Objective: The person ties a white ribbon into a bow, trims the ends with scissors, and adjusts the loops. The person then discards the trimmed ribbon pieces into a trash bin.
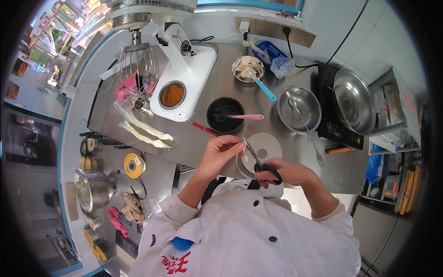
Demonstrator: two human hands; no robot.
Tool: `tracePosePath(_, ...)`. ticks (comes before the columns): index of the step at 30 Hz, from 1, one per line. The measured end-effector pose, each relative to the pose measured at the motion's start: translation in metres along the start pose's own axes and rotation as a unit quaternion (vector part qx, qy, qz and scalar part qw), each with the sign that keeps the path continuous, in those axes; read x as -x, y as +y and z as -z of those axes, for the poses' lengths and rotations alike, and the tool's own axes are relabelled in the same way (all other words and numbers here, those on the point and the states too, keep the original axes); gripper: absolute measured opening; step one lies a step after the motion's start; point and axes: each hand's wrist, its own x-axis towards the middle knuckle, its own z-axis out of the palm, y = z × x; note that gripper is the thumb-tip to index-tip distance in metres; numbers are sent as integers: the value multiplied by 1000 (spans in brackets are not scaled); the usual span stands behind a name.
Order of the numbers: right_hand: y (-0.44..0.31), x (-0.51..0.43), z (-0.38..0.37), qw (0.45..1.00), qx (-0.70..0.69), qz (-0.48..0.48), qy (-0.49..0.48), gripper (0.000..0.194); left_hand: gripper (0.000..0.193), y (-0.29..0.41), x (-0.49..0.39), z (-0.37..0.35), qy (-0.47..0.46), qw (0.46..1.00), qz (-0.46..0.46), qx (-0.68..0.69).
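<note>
My left hand [221,152] pinches a small white strip [245,144] between thumb and fingertips. In my right hand [285,171] is a pair of scissors [258,160] with black handles, its blades pointing up towards the strip. Whether the blades touch the strip I cannot tell. Beneath the scissors, near the counter's front edge, a pale round disc [271,145] with a central hole lies partly covered. A thin translucent band curves beside it. Just beyond my left hand stands a black bowl [216,123] with a pink-handled utensil [247,117] resting in it.
A stand mixer [193,79] with a wire whisk [138,72] stands back left, near two filled piping bags [145,130]. A red pen [204,128] touches the black bowl's side. Rightward are a cream bowl [242,65], a steel bowl [285,119], a fork-ended spoon [313,149] and a pan [353,100].
</note>
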Motion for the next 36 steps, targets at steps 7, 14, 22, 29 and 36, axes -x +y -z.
tracePosePath(7,-2,-3,1,999,-24,10,21,26,8,2,-1,-1,-52,998,1,-23)
tracePosePath(14,13,-4,12,964,-11,98,246,23,5,-19,-3,4,-37,999,6,-34)
tracePosePath(22,69,-19,2,916,-320,59,234,25,4,-50,7,-8,-127,975,-77,-166)
tracePosePath(29,92,-31,-10,898,-265,85,341,20,3,-58,17,-12,-148,965,-43,-214)
tracePosePath(36,122,-7,-22,804,-213,118,543,16,3,-64,60,61,179,975,74,-108)
